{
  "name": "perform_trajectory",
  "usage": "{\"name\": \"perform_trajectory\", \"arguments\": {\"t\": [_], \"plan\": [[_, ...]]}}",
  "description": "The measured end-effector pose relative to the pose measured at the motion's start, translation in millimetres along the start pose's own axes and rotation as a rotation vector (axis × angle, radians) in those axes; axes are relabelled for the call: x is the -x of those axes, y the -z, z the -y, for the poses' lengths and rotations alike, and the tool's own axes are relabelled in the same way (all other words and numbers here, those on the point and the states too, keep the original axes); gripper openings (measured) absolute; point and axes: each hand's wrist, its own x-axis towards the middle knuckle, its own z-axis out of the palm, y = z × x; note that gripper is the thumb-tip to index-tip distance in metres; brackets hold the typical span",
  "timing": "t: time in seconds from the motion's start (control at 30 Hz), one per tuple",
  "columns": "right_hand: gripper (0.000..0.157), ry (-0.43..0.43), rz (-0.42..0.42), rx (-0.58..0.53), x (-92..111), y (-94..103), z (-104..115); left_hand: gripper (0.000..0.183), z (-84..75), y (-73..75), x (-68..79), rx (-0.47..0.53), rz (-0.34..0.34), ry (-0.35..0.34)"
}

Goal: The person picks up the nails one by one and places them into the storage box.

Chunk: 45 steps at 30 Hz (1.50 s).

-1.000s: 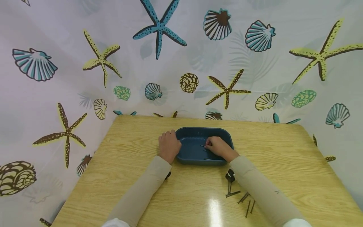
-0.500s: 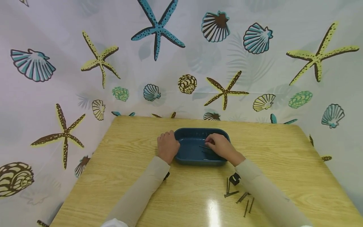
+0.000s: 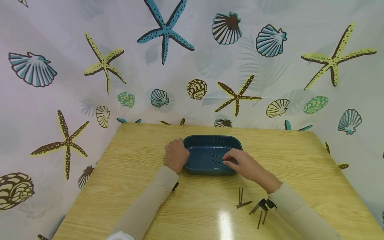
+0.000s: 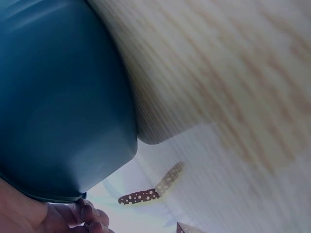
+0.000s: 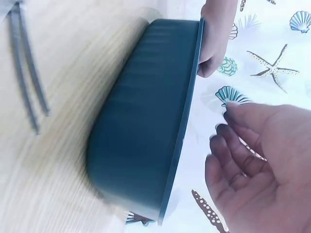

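Note:
A deep blue plastic tray (image 3: 196, 158) stands on the table, with several thin nails (image 3: 216, 155) lying on its floor. My left hand (image 3: 176, 155) grips the tray's left rim; in the left wrist view its curled fingers (image 4: 92, 213) show at the rim beside the blue wall (image 4: 63, 102). Over the tray's right side is my right hand (image 3: 246, 165), its fingers loosely bent. The right wrist view shows this hand (image 5: 262, 165) beside the tray's outer wall (image 5: 143, 111), with nothing between thumb and fingers.
Several larger nails (image 3: 244, 204) lie loose on the wooden table (image 3: 144, 146) in front of the tray, near the right forearm; some show in the right wrist view as blurred nails (image 5: 24, 73). A curtain (image 3: 180, 73) with shells and starfish hangs behind the table.
My right hand has drawn back from inside the tray toward its right edge and nearer me. The nail at its fingertips earlier now lies in the tray. The left hand keeps its grip.

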Motion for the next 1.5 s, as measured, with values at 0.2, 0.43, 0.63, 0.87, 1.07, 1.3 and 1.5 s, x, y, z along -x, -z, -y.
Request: {"name": "perform_trajectory", "arguments": {"t": [0.2, 0.43, 0.63, 0.87, 1.07, 1.3, 1.5], "plan": [[0.012, 0.02, 0.074, -0.009, 23.6, 0.7, 5.1, 0.018, -0.1, -0.6, -1.0, -0.009, 0.007, -0.001], [0.022, 0.048, 0.2, 0.013, 48.4, -4.5, 0.9, 0.021, 1.1, -2.6, -0.9, 0.009, 0.02, 0.004], [0.03, 0.034, 0.276, -0.008, 63.5, -6.1, -2.1, 0.02, 2.1, -6.0, -1.1, 0.007, 0.015, -0.002], [0.034, 0.007, 0.319, -0.022, 74.5, -7.8, -8.0, 0.024, 1.1, -5.2, -2.9, 0.028, 0.042, 0.022], [0.03, -0.007, 0.307, 0.016, 80.7, -12.3, -19.1, 0.023, 2.3, -5.9, -2.7, 0.033, 0.063, 0.029], [0.019, 0.041, 0.26, 0.061, 84.4, -18.4, -27.0, 0.02, 2.0, -4.7, -2.3, 0.053, 0.071, 0.032], [0.016, 0.051, 0.255, 0.067, 82.4, -22.9, -28.0, 0.023, 2.5, -2.4, -1.9, 0.066, 0.077, 0.033]]}}
